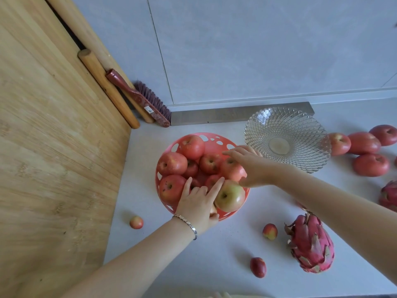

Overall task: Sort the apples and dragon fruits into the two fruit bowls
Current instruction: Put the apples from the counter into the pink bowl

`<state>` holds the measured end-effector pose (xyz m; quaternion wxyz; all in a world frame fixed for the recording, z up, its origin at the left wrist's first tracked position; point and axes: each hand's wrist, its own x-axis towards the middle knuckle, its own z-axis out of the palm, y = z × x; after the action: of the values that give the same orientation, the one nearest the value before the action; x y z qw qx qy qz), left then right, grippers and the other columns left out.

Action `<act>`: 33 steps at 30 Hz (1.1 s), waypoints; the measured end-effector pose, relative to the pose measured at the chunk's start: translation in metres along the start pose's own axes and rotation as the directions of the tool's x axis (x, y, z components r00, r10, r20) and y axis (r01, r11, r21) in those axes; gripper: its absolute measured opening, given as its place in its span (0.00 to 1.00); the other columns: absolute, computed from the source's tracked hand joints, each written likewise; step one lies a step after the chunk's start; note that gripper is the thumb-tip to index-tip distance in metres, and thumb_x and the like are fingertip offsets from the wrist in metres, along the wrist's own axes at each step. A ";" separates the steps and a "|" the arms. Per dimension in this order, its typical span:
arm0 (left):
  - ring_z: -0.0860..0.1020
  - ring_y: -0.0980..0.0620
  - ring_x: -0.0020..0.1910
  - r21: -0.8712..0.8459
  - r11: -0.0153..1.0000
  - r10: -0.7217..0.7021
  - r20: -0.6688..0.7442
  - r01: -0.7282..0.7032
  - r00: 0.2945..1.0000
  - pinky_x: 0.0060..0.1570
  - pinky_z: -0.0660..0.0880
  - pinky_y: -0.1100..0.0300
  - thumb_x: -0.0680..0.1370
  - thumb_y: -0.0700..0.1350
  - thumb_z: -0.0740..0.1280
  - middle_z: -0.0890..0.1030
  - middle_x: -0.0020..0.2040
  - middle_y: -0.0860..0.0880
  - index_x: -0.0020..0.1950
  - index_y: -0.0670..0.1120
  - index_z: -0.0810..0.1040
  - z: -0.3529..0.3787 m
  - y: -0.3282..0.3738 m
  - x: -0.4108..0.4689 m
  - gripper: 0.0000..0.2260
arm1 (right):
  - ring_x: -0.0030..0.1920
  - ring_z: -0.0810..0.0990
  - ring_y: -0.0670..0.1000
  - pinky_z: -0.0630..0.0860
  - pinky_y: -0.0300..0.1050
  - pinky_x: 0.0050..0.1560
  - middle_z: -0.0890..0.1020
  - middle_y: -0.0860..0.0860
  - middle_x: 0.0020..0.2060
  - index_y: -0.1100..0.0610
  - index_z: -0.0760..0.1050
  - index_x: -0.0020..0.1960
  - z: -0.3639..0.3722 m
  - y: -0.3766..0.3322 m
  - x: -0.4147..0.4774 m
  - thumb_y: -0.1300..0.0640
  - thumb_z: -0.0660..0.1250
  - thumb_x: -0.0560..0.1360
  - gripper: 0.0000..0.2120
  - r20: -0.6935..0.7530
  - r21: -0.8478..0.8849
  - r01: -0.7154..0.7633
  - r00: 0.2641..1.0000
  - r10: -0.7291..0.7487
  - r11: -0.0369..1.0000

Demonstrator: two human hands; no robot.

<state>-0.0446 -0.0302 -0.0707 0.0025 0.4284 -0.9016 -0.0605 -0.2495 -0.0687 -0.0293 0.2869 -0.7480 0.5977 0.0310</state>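
Both hands are working over the coral bowl (pixel 217 145), which is sitting heaped with apples on the pale worktop (pixel 214 250). Left hand (pixel 198 204) is lying on the near side of the heap with its fingers spread, the forefinger pressing against a green-tinged apple (pixel 230 195) at the bowl's near rim and the thumb curling round a small pale fruit that is mostly hidden beneath the palm; whether it is truly gripping that fruit I cannot tell. A silver bracelet (pixel 189 224) is circling its wrist. Right hand (pixel 250 166) is reaching in from the right, fingers loosely apart and resting over a red apple (pixel 232 169) on the bowl's right side, not closing round it.

Just beyond the right hand an empty cut-glass bowl (pixel 286 139) is standing, and past it four loose apples (pixel 365 151) are lying together. Nearer than the right forearm a dragon fruit (pixel 309 244) is lying on the worktop, with a second dragon fruit (pixel 390 195) showing at the right edge. Three small red fruits are lying scattered around the near side: one (pixel 136 222) left of the left wrist, one (pixel 270 231) beside the dragon fruit, one (pixel 258 267) nearer still. Far left of the hands a wooden board (pixel 53 147) is standing, with rolling pins (pixel 107 87) and a brush (pixel 146 100) leaning behind it.
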 end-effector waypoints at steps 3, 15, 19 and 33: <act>0.78 0.46 0.48 0.022 1.000 -0.016 0.029 0.015 0.999 0.72 0.53 0.47 0.68 0.52 0.68 0.79 0.45 0.48 0.74 0.51 0.50 -0.004 0.002 0.001 0.40 | 0.73 0.54 0.52 0.52 0.52 0.74 0.64 0.51 0.70 0.50 0.57 0.73 -0.003 -0.021 -0.017 0.43 0.62 0.63 0.40 -0.019 0.073 0.126 0.992 -0.125 0.989; 0.73 0.45 0.56 0.059 0.997 -0.058 0.202 0.047 0.978 0.73 0.40 0.44 0.70 0.58 0.65 0.78 0.52 0.47 0.59 0.47 0.72 -0.015 -0.001 0.007 0.22 | 0.52 0.78 0.58 0.73 0.54 0.56 0.82 0.49 0.50 0.50 0.71 0.59 0.059 -0.008 -0.021 0.43 0.76 0.51 0.38 -0.379 -0.111 0.171 0.903 -0.201 0.979; 0.79 0.46 0.37 -0.019 0.999 0.034 0.014 -0.034 0.999 0.71 0.51 0.53 0.55 0.54 0.74 0.79 0.35 0.49 0.50 0.47 0.78 -0.005 -0.011 0.003 0.25 | 0.50 0.77 0.60 0.77 0.55 0.51 0.79 0.52 0.51 0.49 0.67 0.58 0.074 -0.010 -0.026 0.40 0.70 0.54 0.35 -0.510 0.049 0.139 0.855 -0.095 0.989; 0.74 0.46 0.56 0.114 0.992 -0.071 0.164 0.053 0.984 0.73 0.40 0.50 0.70 0.63 0.63 0.77 0.53 0.45 0.63 0.45 0.69 -0.012 0.001 0.006 0.28 | 0.57 0.74 0.59 0.72 0.49 0.58 0.72 0.57 0.56 0.44 0.60 0.62 0.080 -0.006 -0.029 0.36 0.66 0.56 0.38 -0.459 0.256 0.117 0.888 0.014 0.959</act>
<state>-0.0487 -0.0359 -0.0595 -0.0987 0.4491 -0.8868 -0.0468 -0.2286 -0.0053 -0.0828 0.2409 -0.7024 0.6263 -0.2372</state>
